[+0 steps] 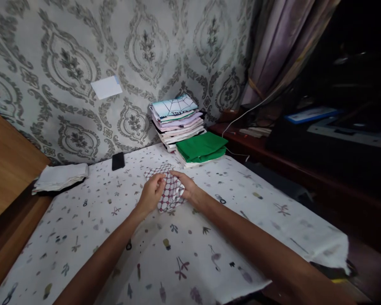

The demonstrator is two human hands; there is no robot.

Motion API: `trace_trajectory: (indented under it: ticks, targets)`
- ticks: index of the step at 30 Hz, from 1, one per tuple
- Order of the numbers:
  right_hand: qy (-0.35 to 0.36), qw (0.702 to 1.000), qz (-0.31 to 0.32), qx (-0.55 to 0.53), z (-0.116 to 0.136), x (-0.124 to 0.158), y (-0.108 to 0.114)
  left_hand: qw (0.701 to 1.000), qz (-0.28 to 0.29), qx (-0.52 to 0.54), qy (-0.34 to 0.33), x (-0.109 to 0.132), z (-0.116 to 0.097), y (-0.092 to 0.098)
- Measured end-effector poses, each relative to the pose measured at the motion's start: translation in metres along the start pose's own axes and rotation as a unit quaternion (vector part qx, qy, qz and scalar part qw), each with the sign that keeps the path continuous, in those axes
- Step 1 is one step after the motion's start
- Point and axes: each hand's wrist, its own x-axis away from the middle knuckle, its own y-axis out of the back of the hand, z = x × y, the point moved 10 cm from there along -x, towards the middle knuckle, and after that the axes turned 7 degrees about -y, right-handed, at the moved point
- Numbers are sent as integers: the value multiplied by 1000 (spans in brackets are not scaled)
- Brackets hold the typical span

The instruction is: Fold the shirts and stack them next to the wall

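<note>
A small folded cloth (168, 192) with a red and white lattice pattern lies on the printed white sheet (184, 245) that covers the table. My left hand (151, 193) rests on its left side with the fingers curled and pinching the cloth's upper edge. My right hand (186, 185) lies on the cloth's right side, fingers pressed onto its top edge. Both forearms reach in from the bottom of the view.
A stack of folded cloths (178, 120) stands at the wall, with a green folded cloth (201, 147) in front of it. A black phone (118, 161) and a white folded pile (61, 177) lie at the far left. A dark shelf (305, 140) runs along the right.
</note>
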Motion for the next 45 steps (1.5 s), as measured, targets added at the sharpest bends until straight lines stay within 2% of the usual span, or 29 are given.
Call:
trace_trajectory:
  ticks: [2, 4, 9, 13, 17, 20, 22, 26, 31, 34, 36, 38, 40, 42, 45]
  targets:
    - [-9, 1000, 0, -6, -2, 0, 3, 994, 5, -90, -63, 4, -6, 3]
    - [11, 1000, -8, -9, 2, 0, 5, 987, 13, -134, -87, 7, -5, 4]
    - [83, 995, -50, 0, 18, 10, 17, 976, 51, -193, -86, 4, 7, -14]
    - [74, 991, -107, 10, 17, 15, 36, 965, 95, -229, -86, 4, 15, -33]
    - [104, 975, -150, 123, 31, 13, 48, 952, 143, -258, -79, 7, 22, -43]
    - [169, 922, -176, 299, 53, 10, 46, 945, 163, -272, -80, 8, 23, -45]
    - [195, 886, -192, 373, 60, 9, 45, 943, 169, -274, -85, 8, 21, -44]
    - [223, 833, -239, 447, 62, 11, 47, 942, 180, -269, -92, 7, 17, -46]
    - [207, 770, -263, 542, 55, 13, 44, 941, 211, -251, -89, 5, 22, -51]
    - [194, 745, -271, 577, 58, 20, 38, 959, 173, -198, -104, -7, 27, -35]
    - [198, 705, -285, 619, 63, 29, 25, 970, 109, -203, -73, -23, 42, -10]
    - [207, 640, -280, 685, 63, 39, 4, 967, 53, -249, -6, -40, 67, 17]
    - [209, 584, -251, 744, 53, 43, -18, 956, 35, -289, 49, -53, 90, 34]
    - [189, 568, -213, 772, 37, 42, -30, 951, 49, -298, 66, -63, 104, 37]
    - [141, 572, -181, 788, 13, 37, -27, 949, 73, -299, 67, -70, 114, 30]
